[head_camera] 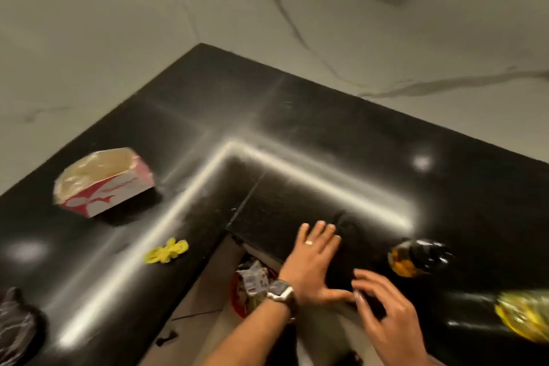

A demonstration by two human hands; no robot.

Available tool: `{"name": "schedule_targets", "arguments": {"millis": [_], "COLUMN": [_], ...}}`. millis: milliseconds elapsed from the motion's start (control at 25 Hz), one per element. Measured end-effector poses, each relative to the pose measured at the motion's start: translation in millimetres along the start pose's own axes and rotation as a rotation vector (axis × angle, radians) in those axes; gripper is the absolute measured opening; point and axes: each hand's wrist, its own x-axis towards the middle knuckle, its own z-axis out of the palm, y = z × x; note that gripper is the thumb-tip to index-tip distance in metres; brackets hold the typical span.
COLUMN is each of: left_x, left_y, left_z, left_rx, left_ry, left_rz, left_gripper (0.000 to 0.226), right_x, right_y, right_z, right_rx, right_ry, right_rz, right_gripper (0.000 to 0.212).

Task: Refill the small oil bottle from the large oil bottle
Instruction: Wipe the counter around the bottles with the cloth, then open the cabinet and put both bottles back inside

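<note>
Head view: left hand (312,264) flat, fingers straight, pressing glossy black stone table (297,134). Right hand (386,312) relaxed, holding nothing. Just right of it: dark oil bottle with yellow label (419,257); farther right, blurred yellow-labelled bottle (525,321).

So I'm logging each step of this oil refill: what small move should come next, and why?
Probably the right hand should reach for the dark bottle just beyond its fingers. Both hands hold nothing: the left hand lies flat on the black counter, the right hovers loosely. The blurred yellow-labelled bottle stands at the right edge, untouched, so no pouring has begun.
</note>
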Motion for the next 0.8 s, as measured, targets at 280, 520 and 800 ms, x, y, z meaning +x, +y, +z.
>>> {"name": "schedule_targets", "arguments": {"millis": [280, 520, 800], "left_x": [15.0, -0.6, -14.4], "left_y": [50.1, 77.4, 109.3], "left_z": [10.8, 26.9, 19.2], "left_rx": [0.269, 0.39, 0.34], "left_ry": [0.02, 0.017, 0.052], "left_rz": [0.104, 0.059, -0.001], "left_gripper": [0.095, 0.085, 0.084], "right_x": [-140.9, -170.1, -171.3], "right_y": [125.3, 134.0, 128.8], "right_z": [-89.7, -97.3, -100.9], "right_rx": [-0.497, -0.668, -0.653], "right_ry": [0.038, -0.114, -0.122], "right_rz": [0.198, 0.395, 0.371], "right_gripper": [0.051, 0.098, 0.105]}}
